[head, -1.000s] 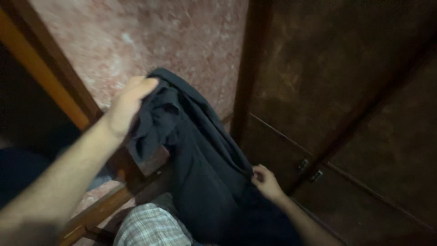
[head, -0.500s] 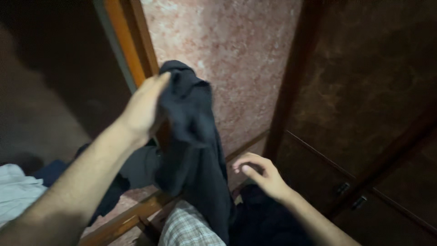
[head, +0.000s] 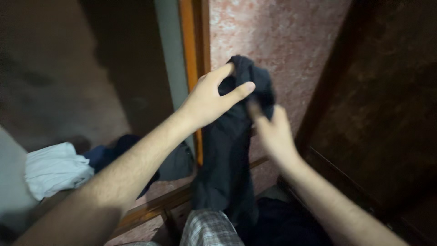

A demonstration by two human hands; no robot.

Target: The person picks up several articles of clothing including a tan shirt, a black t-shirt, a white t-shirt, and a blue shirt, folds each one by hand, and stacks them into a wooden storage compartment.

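Observation:
My left hand (head: 211, 98) is raised and grips the top of a dark garment (head: 230, 150), which hangs down in front of a pinkish mottled wall (head: 277, 41). The thumb and first finger pinch the cloth near its upper edge. My right hand (head: 273, 132) is blurred and reaches up against the garment just below that grip; whether it has closed on the cloth cannot be told.
A dark wooden cupboard door (head: 391, 105) stands at the right. An orange-brown wooden post (head: 193, 50) runs down behind the garment. White cloth (head: 54, 168) and dark clothes (head: 120, 150) lie on a shelf at the left. Checked fabric (head: 209, 230) shows at the bottom.
My left hand has lifted the garment higher and to the right. My right hand let go of its lower part, then rose to the cloth near the top. The view swung left.

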